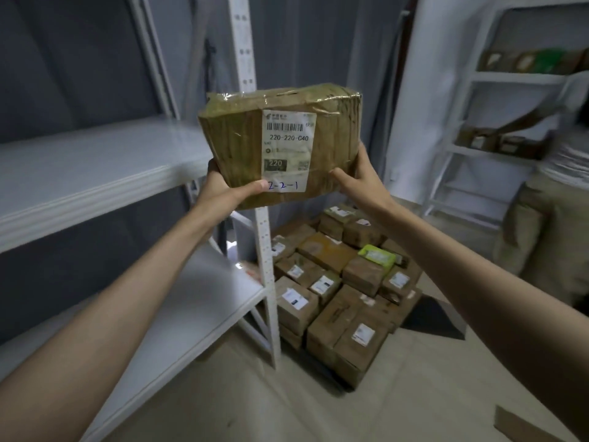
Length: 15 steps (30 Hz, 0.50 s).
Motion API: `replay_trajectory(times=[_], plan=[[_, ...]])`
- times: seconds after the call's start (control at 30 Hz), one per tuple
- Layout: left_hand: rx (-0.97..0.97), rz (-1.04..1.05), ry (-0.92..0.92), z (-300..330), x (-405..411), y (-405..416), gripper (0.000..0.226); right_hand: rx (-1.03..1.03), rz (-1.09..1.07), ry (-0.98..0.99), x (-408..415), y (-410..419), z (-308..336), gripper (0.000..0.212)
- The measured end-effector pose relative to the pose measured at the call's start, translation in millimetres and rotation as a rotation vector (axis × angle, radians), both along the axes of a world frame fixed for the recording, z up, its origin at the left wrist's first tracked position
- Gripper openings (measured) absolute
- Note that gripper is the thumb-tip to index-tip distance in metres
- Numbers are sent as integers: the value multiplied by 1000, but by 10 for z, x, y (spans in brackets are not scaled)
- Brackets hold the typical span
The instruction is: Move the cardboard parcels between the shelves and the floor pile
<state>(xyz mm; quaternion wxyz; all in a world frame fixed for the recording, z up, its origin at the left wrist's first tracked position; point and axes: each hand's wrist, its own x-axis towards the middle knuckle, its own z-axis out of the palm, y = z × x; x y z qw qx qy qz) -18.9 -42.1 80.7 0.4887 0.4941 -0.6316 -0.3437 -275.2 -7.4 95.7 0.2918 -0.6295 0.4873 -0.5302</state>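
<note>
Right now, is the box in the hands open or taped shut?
Taped shut. The parcel is wrapped in shiny clear tape with no loose flap showing, held by the left hand and right hand.

The parcel's label [288, 150] reads "220-220-C40", "220" and handwritten "2-2-1".

Both forearms are bare from the frame's lower edge to the wrists, with no sleeve, cuff or glove in view. The left hand [223, 189] and right hand [358, 183] show short, unpainted thumbnails (the left one plainest) and ringless fingers.
</note>
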Motion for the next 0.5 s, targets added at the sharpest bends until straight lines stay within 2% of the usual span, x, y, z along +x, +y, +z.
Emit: replay_trajectory(times=[0.07, 0.1, 0.2, 0.5], plan=[[26, -54, 0, -115, -428, -136, 73, 16, -24, 9, -420, -50, -74, 74], [43, -74, -2, -183, -634, -201, 74, 30, -28, 12, -624, -75, -123, 72], [98, -95, -8, -394, -1189, -380, 96, 71, -35, 21, -1174, -172, -291, 68], [286, -146, -80, -972, -2183, -985, 110, 244, -80, -9, -2232, -702, -877, 72]])
